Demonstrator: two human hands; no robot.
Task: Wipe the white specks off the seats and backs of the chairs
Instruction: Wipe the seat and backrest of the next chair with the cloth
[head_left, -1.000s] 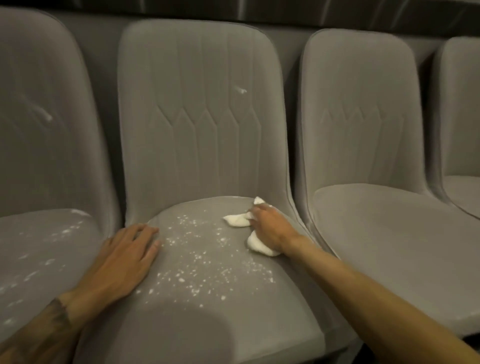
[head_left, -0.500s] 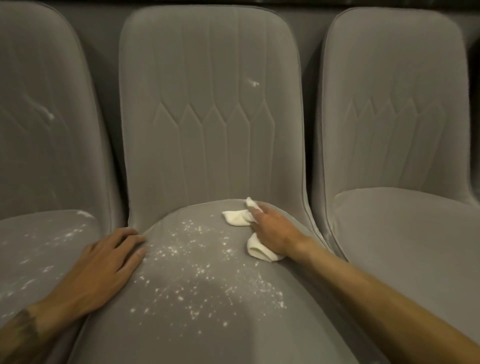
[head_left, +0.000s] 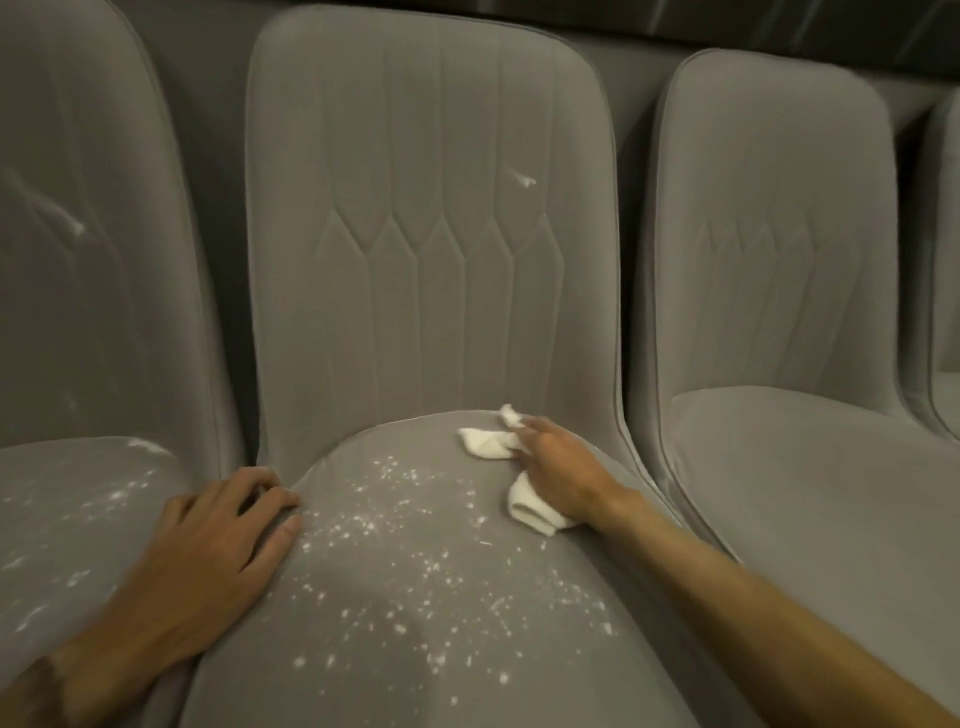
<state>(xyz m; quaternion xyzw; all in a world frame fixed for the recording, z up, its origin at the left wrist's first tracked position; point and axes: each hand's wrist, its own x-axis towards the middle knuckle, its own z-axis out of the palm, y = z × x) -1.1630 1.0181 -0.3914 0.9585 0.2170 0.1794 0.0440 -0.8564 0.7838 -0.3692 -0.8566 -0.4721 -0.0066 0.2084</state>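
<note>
A grey upholstered chair (head_left: 426, 291) stands in front of me, its seat (head_left: 415, 639) scattered with white specks (head_left: 395, 530). One white mark (head_left: 523, 180) sits high on its back. My right hand (head_left: 563, 470) presses a white cloth (head_left: 491, 442) onto the rear right of the seat; cloth ends stick out in front of the fingers and below the wrist. My left hand (head_left: 218, 551) rests flat, fingers apart, on the seat's left edge. The left chair (head_left: 78, 519) also carries white specks on its seat and a streak (head_left: 72, 224) on its back.
A right-hand grey chair (head_left: 779, 467) shows no specks on seat or back. The edge of another chair (head_left: 943, 260) shows at the far right. The chairs stand side by side with narrow dark gaps between them, against a dark wall behind.
The view has shifted slightly. My right hand stays on the cloth at the rear right of the seat, and my left hand stays on the seat's left edge. The specks look unchanged.
</note>
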